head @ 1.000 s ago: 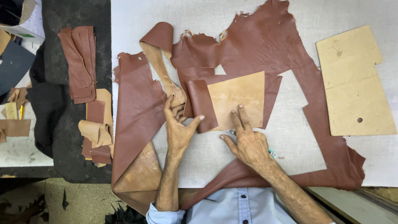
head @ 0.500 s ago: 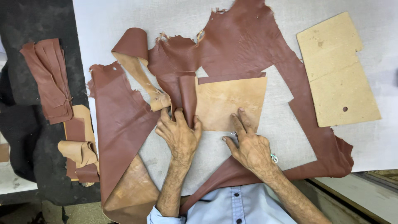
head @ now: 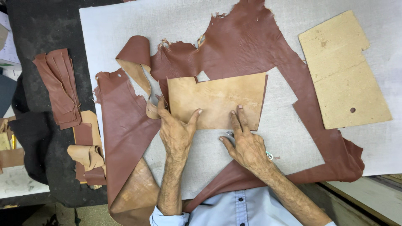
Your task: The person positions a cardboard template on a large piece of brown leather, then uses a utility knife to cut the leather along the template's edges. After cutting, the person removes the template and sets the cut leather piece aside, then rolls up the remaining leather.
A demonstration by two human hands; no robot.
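Observation:
A large brown leather hide with cut-out gaps lies on a grey-white work board. A cut leather panel, tan underside up, lies flat in the middle. My left hand rests on the panel's lower left, thumb and fingers spread over its edge. My right hand presses two fingers on the panel's lower edge and seems to hold a small tool with a green end under the palm.
A tan cardboard pattern with a small hole lies at the right. A long leather strip runs down the left of the board. Folded leather scraps and small offcuts sit on the dark mat at far left.
The folded-over part of the panel has been laid out flat, tan side up. My left hand moved from the fold onto the flattened panel. My right hand stays at the lower edge.

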